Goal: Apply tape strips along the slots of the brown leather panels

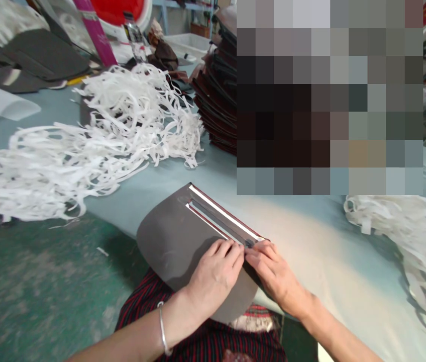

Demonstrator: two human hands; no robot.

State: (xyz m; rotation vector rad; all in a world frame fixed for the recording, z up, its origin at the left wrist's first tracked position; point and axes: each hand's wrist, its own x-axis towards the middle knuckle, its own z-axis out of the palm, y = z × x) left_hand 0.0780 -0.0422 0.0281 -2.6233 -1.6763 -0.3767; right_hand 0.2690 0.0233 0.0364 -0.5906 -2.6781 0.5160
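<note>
A grey-backed panel [171, 236], brown along its edges and likely leather, lies over the table's edge and my lap. It has a rounded outline and a long slot. A white strip [224, 211] runs along its straight far edge, and a thinner white line borders the slot. My left hand [216, 271] rests on the panel, its fingertips bent together at the slot's near edge. Close beside it, my right hand [273, 269] grips the panel at the slot's right end, with fingers curled. The fingertips hide that end of the slot.
Tangled white strips [66, 166] heap on the pale blue table [122, 201], with another pile [397, 231] at right. Behind stands a stack of dark brown pieces [213, 95]. Grey pieces [43, 55] and a bottle [134, 37] are farther back. Part of the view is pixelated.
</note>
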